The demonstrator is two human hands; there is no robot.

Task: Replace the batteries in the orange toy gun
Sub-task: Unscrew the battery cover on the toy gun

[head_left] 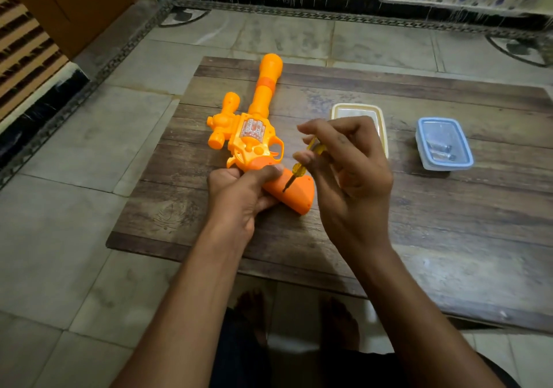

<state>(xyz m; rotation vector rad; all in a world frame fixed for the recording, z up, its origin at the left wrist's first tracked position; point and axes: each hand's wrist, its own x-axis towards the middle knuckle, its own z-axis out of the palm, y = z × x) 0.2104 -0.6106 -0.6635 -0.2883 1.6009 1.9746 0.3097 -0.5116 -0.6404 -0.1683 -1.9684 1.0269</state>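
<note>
The orange toy gun (254,136) lies on a low wooden table (449,223), barrel pointing away, scope on its left side. My left hand (239,199) grips the gun at the top of its darker orange handle (294,194). My right hand (350,172) holds a small yellow-handled screwdriver (302,166) between the fingers. Its dark tip touches the side of the handle. A blue-lidded clear box (444,143) at the right holds batteries.
A shallow cream-rimmed tray (359,109) sits behind my right hand. The table stands on a tiled floor (74,208), with a patterned wall at the back and a brown door at the far left. My bare feet show under the table's near edge.
</note>
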